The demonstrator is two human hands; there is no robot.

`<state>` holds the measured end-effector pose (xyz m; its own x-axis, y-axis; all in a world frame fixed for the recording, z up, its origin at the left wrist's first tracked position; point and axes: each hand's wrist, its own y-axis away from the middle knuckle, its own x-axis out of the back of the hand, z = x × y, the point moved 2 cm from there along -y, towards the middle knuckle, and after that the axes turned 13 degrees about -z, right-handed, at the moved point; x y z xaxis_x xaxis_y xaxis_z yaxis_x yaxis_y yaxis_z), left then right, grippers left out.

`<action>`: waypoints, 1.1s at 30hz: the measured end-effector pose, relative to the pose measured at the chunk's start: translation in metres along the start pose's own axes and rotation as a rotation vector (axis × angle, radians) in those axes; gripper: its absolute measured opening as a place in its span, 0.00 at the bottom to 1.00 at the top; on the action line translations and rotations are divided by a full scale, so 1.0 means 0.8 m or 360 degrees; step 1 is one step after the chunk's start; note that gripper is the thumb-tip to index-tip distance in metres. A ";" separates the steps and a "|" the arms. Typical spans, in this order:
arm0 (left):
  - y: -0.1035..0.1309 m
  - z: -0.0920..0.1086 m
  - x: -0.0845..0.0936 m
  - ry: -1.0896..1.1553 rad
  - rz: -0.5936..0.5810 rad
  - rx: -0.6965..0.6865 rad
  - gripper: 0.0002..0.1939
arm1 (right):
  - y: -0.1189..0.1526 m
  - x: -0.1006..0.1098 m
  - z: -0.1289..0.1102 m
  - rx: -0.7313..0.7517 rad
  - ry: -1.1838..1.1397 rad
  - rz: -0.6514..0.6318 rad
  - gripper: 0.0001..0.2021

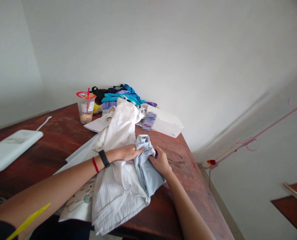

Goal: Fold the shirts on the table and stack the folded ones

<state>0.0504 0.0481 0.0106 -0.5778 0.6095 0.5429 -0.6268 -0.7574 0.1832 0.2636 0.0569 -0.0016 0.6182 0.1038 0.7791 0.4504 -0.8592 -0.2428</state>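
A light grey-blue folded garment [148, 173] with a dark label at its collar lies on the table's right part. My left hand [129, 152] grips its left edge near the collar, thumb on top. On the other side, my right hand [161, 161] holds the garment's right edge, its fingers partly hidden by the cloth. A white striped garment [120, 133] stretches lengthwise beside it, passing under my left hand and hanging over the table's front edge. Beneath that, a cream printed cloth [79, 201] shows at the left.
On the brown wooden table [60, 123] stand a plastic cup with a red straw [85, 108], a white power bank [15, 146], a white box [166, 121] and a heap of clothes [124, 95]. A pink rack [248, 141] stands right.
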 end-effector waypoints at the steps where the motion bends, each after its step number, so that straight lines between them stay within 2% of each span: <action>1: 0.000 0.000 0.000 -0.0003 0.0001 -0.0002 0.32 | 0.000 0.000 0.000 -0.0001 0.0001 -0.0001 0.04; 33: -0.003 -0.005 0.000 -0.0049 0.0017 -0.0014 0.32 | -0.001 -0.001 0.001 -0.0004 -0.0037 -0.0018 0.04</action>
<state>0.0501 0.0506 0.0071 -0.5683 0.5936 0.5697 -0.6252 -0.7617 0.1700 0.2637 0.0576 -0.0022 0.6281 0.1253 0.7680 0.4558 -0.8592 -0.2326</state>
